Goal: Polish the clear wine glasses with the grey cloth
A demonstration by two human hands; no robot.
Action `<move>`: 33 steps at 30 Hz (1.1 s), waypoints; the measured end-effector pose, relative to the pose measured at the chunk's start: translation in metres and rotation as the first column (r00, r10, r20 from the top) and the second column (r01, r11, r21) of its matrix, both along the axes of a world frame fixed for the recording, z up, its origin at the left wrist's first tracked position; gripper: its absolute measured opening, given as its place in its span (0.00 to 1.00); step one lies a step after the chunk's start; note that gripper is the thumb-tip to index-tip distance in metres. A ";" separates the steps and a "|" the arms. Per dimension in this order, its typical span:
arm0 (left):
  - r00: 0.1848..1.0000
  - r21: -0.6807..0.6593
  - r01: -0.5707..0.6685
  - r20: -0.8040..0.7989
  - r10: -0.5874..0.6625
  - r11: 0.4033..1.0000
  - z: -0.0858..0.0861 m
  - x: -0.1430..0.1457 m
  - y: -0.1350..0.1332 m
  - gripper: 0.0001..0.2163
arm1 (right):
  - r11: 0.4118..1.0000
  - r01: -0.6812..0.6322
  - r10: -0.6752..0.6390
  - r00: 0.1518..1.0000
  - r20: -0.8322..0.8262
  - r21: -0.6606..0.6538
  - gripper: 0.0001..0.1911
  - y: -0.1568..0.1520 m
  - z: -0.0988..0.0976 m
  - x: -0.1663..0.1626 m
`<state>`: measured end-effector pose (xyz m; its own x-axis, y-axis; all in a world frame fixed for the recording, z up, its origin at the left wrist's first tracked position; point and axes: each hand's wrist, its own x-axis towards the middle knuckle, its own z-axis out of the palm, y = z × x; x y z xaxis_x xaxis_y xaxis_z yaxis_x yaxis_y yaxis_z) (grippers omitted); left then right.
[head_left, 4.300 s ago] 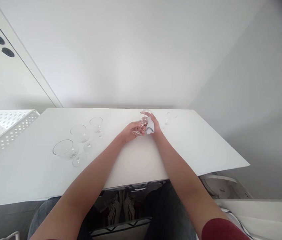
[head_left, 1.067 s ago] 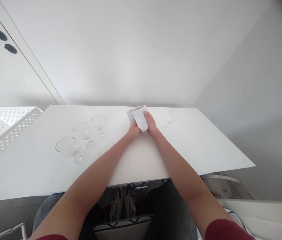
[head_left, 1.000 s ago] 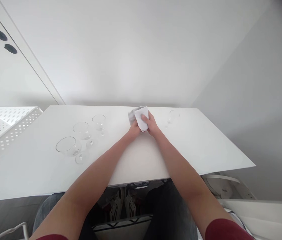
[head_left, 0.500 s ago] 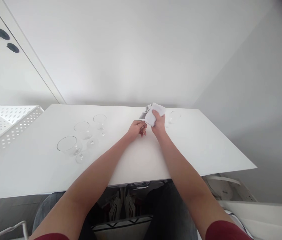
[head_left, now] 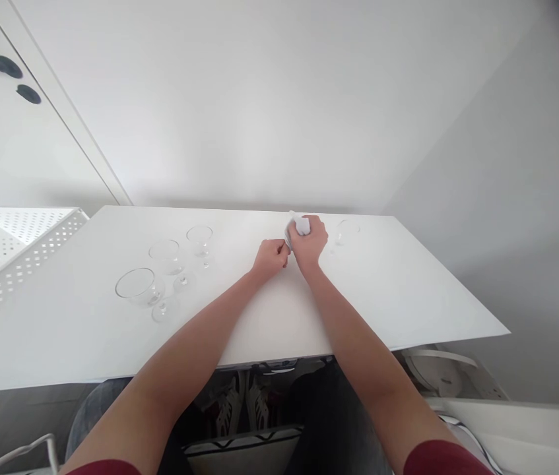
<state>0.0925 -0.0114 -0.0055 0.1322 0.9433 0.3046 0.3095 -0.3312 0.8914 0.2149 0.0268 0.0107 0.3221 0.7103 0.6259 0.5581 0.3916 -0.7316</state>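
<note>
My right hand (head_left: 309, 239) is closed around a bunched white cloth (head_left: 301, 225), near the far edge of the white table. Right beside it, my left hand (head_left: 270, 256) is closed, its fingertips meeting the cloth. Whatever those left fingers grip is hidden by the hand and the cloth. Several clear stemmed glasses stand on the table: a near one (head_left: 135, 285), a middle one (head_left: 165, 256) and a far one (head_left: 200, 239), all to the left of my hands. One more clear glass (head_left: 347, 232) is just right of my right hand.
The white table (head_left: 383, 290) runs up to a pale wall. A perforated white panel (head_left: 22, 257) flanks its left end, and a door with a dark handle (head_left: 6, 66) is beyond. Below the front edge, a white round-fronted object (head_left: 437, 369) sits at the right.
My right hand has turned over and gripped the cloth tighter, so less of it shows. The left fingers have curled more closed. The standing glasses have stayed put.
</note>
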 end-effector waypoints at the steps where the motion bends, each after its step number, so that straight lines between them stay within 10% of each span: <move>1: 1.000 -0.003 0.003 -0.009 -0.003 1.000 0.000 0.000 0.000 0.12 | 0.999 -0.028 0.022 0.992 -0.122 -0.046 0.07 0.001 0.000 0.001; 8: 1.000 0.003 0.005 -0.010 -0.005 1.000 -0.001 0.001 0.000 0.12 | 0.887 -0.461 0.218 0.424 -0.879 -0.003 0.21 0.015 0.000 0.004; 12: 0.993 -0.026 -0.076 0.089 0.078 0.997 -0.001 0.001 0.001 0.13 | 0.639 -0.759 0.401 0.190 -0.896 0.126 0.20 0.007 0.002 0.000; 19: 0.921 -0.130 -0.058 0.375 0.103 0.990 -0.008 0.002 0.010 0.18 | 0.513 -0.858 0.469 0.304 -0.829 -0.024 0.21 -0.009 0.000 -0.015; 29: 0.889 -0.080 -0.144 0.428 0.165 0.986 -0.002 0.001 0.010 0.09 | 0.752 -0.652 0.433 0.383 -0.816 0.093 0.24 -0.002 0.004 -0.015; 33: 0.734 -0.237 -0.178 0.615 0.289 0.955 -0.004 -0.007 0.018 0.10 | 0.668 -0.744 0.409 0.361 -0.838 0.006 0.27 0.005 -0.001 -0.011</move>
<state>0.0854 0.0068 -0.0093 -0.2706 0.9588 0.0867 -0.2984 -0.1692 0.9393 0.2041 0.0315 0.0099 -0.0607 0.9953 0.0753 -0.5014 0.0348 -0.8645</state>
